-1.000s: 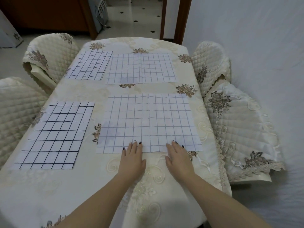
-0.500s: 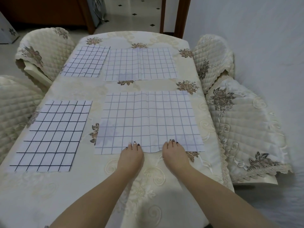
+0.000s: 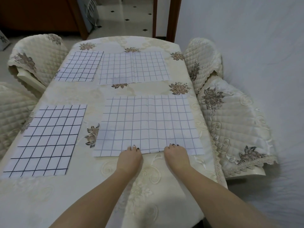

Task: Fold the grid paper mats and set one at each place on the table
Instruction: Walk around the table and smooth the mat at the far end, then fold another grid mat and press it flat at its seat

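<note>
Head view: a second ago both hands lay flat with straight fingers over the near edge of the wide grid mat [image 3: 148,122]; now the fingers are bent and only the dark-nailed tips rest on that edge. The mats lie as they did.

The left hand [image 3: 130,157] and right hand [image 3: 176,157] sit side by side, apart, at the middle of the mat's near edge. Their thumbs are hidden, so I cannot tell whether they pinch the paper or merely press it.

This unfolded mat lies flat along the right edge of the desk [image 3: 82,186], creased down its middle. A second unfolded mat [image 3: 134,68] lies beyond it, toward the far edge. Two narrower folded mats lie along the left edge: a near folded mat [image 3: 49,139] and a far folded mat [image 3: 80,66].

Quilted chairs stand close against both long sides, among them a right chair [image 3: 230,125] and a left chair [image 3: 37,53].
</note>
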### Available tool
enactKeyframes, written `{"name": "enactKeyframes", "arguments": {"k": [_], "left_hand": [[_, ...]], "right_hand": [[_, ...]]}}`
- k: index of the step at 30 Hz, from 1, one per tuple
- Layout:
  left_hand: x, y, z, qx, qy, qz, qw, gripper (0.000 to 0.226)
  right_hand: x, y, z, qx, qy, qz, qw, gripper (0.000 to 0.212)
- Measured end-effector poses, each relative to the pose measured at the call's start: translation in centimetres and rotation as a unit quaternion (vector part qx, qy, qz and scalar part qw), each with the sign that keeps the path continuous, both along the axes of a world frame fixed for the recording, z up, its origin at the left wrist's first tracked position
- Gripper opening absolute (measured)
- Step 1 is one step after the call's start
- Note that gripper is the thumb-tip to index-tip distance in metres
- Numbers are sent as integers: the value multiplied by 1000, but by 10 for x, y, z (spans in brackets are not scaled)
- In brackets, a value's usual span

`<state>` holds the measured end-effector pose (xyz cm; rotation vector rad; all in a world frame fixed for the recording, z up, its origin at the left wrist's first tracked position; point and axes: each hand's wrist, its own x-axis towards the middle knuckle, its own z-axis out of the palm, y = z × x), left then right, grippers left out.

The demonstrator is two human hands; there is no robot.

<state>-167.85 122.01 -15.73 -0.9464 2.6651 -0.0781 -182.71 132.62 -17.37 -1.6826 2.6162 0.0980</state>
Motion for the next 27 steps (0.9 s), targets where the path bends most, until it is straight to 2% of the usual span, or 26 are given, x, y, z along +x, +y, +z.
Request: {"name": "enactKeyframes", "arguments": {"k": [8,13,17,18,20,21,23,25,27], "left_hand": [[-8,33,-8,19,23,-2,1000,31],[-2,50,-5,18,15,-11,1000,35],[3,55,-12,21,28,-9,999,30],[4,55,-14,26,42,-10,999,29],[8,52,-14,37,116,9,993,31],[11,50,-12,43,170,31,984,34],[16,44,-2,58,287,109,950,41],[24,32,11,133,371,242,886,47],[37,16,20,181,418,343,821,49]], "right_hand": [[2,38,3,-25,-4,-58,998,42],[7,52,6,-33,-2,-70,997,42],[10,56,3,-36,-4,-75,996,44],[11,57,3,-41,-2,-74,996,40],[14,55,8,-88,-13,-75,993,18],[16,51,8,-121,-43,-91,988,12],[26,36,15,-173,-131,-128,968,38],[44,12,28,-221,-229,-151,936,47],[64,-14,46,-221,-338,-160,901,40]]}}
